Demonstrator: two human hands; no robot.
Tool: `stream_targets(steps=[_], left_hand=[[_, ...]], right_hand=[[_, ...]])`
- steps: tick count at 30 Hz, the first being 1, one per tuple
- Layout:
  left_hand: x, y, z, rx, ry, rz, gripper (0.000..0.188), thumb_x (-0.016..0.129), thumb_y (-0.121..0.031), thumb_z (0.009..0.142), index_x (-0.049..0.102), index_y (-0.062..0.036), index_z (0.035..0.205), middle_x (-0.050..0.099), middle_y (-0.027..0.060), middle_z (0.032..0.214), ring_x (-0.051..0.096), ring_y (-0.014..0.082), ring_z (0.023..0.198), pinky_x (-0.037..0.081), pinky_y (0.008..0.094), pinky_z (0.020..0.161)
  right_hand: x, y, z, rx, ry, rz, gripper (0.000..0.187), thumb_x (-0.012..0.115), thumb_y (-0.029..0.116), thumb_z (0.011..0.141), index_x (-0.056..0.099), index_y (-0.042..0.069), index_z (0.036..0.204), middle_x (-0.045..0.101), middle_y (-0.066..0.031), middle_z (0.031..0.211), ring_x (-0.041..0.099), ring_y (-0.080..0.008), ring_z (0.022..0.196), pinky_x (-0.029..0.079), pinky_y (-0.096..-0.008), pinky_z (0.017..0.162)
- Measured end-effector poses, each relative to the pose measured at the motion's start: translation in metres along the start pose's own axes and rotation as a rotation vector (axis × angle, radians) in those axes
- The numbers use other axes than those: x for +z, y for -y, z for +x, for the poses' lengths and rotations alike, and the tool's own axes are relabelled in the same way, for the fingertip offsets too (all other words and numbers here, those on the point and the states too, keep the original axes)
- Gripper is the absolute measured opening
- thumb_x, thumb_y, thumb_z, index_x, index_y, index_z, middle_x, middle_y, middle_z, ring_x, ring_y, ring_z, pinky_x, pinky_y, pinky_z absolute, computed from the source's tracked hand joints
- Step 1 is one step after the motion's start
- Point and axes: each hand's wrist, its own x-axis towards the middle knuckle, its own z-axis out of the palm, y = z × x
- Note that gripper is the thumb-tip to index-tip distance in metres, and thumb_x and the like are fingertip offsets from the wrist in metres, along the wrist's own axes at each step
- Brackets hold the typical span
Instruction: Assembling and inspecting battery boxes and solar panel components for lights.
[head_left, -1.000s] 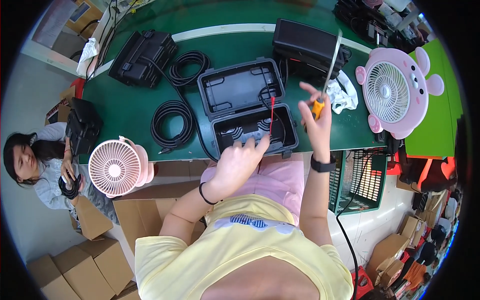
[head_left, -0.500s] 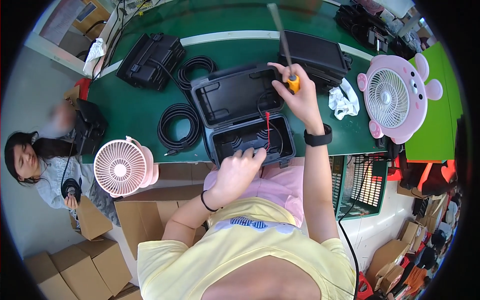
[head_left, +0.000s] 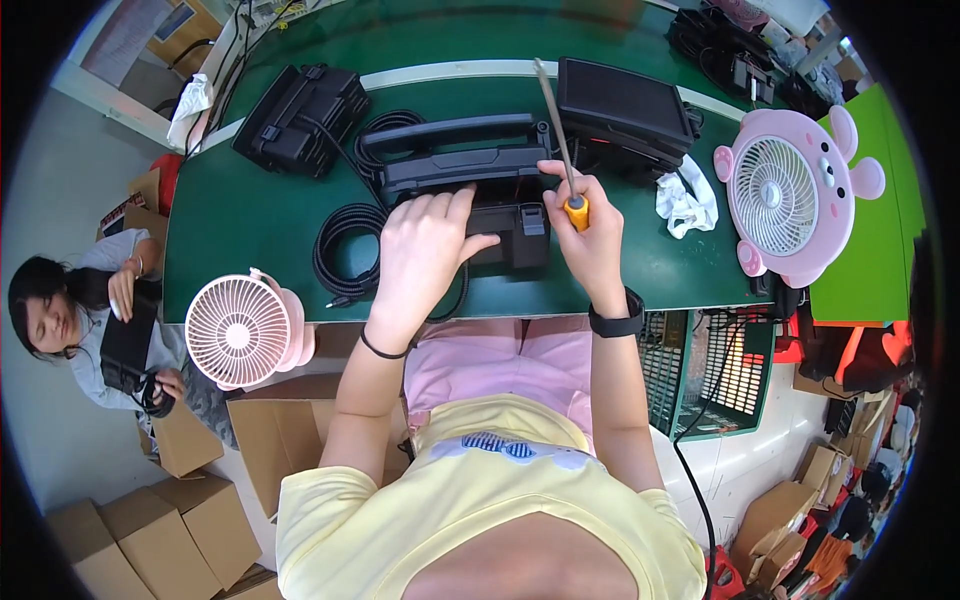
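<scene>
A black plastic case (head_left: 465, 168) stands in front of me at the table's near side, turned so its latched wall faces me. Its lid is partly raised, and what lies inside is mostly hidden. My left hand (head_left: 428, 245) grips the case's near wall, fingertips in the dark gap under the lid and thumb on the outside. In my closed right hand (head_left: 588, 230) is a screwdriver (head_left: 577, 208) with a yellow handle, its long shaft pointing up and away. The fingertips of that hand touch the case's right end.
Two more black cases (head_left: 305, 120) (head_left: 625, 110) stand left and right behind. Coiled black cable (head_left: 350, 245) lies to the left. A pink fan (head_left: 240, 335), a rabbit-eared fan (head_left: 785, 195) and white crumpled paper (head_left: 688, 200) are around. At left, a co-worker (head_left: 85, 310) handles a black box.
The case has been tipped and its lid lowered from wide open. My left hand has moved up and left onto its near wall. My right hand keeps the screwdriver, slightly lower.
</scene>
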Motion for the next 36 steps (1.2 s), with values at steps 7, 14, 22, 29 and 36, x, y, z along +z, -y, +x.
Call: stream_targets(steps=[7, 14, 22, 29, 36], left_hand=[[0.021, -0.007, -0.024, 0.054, -0.329, -0.096, 0.048, 0.082, -0.033, 0.072, 0.068, -0.0089, 0.111, 0.068, 0.0068, 0.098, 0.063, 0.0253, 0.097, 0.049, 0.0398, 0.089], [0.064, 0.001, -0.06, -0.048, -0.72, -0.273, 0.059, 0.096, -0.024, 0.061, 0.051, -0.0139, 0.097, 0.034, 0.0096, 0.11, 0.044, 0.0329, 0.112, 0.044, 0.0539, 0.103], [0.066, -0.003, -0.064, -0.409, -0.674, -0.692, 0.084, 0.097, -0.015, 0.059, 0.037, -0.0099, 0.118, 0.027, 0.0109, 0.124, 0.038, 0.0337, 0.128, 0.045, 0.0482, 0.106], [0.042, 0.012, -0.049, -0.511, -0.517, -0.673, 0.054, 0.089, -0.007, 0.07, 0.05, -0.0058, 0.107, 0.032, 0.0111, 0.138, 0.051, 0.0281, 0.118, 0.051, 0.0423, 0.096], [0.039, 0.012, -0.04, -0.394, -0.532, -0.798, 0.051, 0.078, 0.001, 0.075, 0.056, -0.0081, 0.12, 0.03, 0.0149, 0.143, 0.043, 0.0335, 0.132, 0.042, 0.0416, 0.107]], right_hand=[[0.0, -0.007, -0.006, 0.067, -0.006, 0.137, 0.026, 0.073, 0.005, 0.086, 0.047, 0.005, 0.086, 0.073, -0.0118, 0.113, 0.064, -0.0145, 0.081, 0.05, -0.0262, 0.074], [0.001, -0.01, -0.014, 0.164, 0.0, 0.241, 0.026, 0.072, 0.007, 0.088, 0.046, 0.006, 0.086, 0.072, -0.0108, 0.112, 0.062, -0.0114, 0.084, 0.049, -0.0254, 0.075], [0.006, -0.014, -0.023, 0.191, -0.015, 0.316, 0.025, 0.07, 0.007, 0.089, 0.045, 0.006, 0.086, 0.07, -0.0122, 0.117, 0.064, -0.016, 0.099, 0.049, -0.0283, 0.087], [0.008, -0.015, -0.025, 0.228, -0.013, 0.312, 0.025, 0.07, 0.008, 0.09, 0.045, 0.007, 0.085, 0.068, -0.0118, 0.122, 0.063, -0.0149, 0.096, 0.049, -0.0279, 0.086], [0.01, -0.017, -0.026, 0.191, -0.033, 0.309, 0.026, 0.07, 0.008, 0.089, 0.044, 0.007, 0.085, 0.068, -0.0112, 0.123, 0.061, -0.0128, 0.094, 0.048, -0.027, 0.085]])
